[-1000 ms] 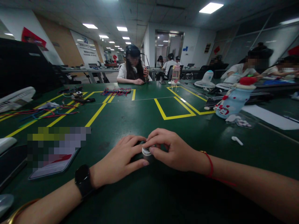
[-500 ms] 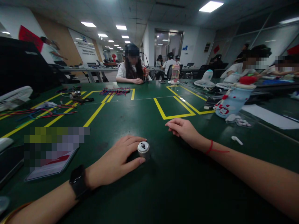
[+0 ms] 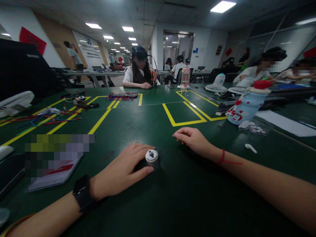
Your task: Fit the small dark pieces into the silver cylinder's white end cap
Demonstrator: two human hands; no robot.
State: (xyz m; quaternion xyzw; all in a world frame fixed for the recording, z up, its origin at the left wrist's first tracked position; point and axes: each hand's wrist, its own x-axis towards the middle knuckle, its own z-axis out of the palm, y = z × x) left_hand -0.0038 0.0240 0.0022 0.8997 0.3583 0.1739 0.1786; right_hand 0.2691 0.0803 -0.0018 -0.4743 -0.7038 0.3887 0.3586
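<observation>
A small silver cylindrical motor (image 3: 151,159) stands upright on the green table (image 3: 187,204), its round top with a short centre shaft facing up. My left hand (image 3: 125,168) is closed about its left side, thumb at the near side and fingers at the far side. To the right and a little farther off, my right hand (image 3: 191,138) hovers at or just above the tabletop. Its fingers are curled and pinched together at the tips; whether something tiny is between them I cannot see. The motor's lower part is partly hidden by my thumb.
Coloured wires (image 3: 54,118) and a blurred flat card (image 3: 61,168) lie on the left. A blue bottle (image 3: 247,105), a white earbud (image 3: 250,148) and a paper sheet (image 3: 283,123) are on the right. Yellow tape (image 3: 190,123) marks the table. A person (image 3: 139,69) sits opposite.
My right hand has shifted slightly left and toward me. My left hand and the motor stay put. In the left background, a standing person has moved to the right.
</observation>
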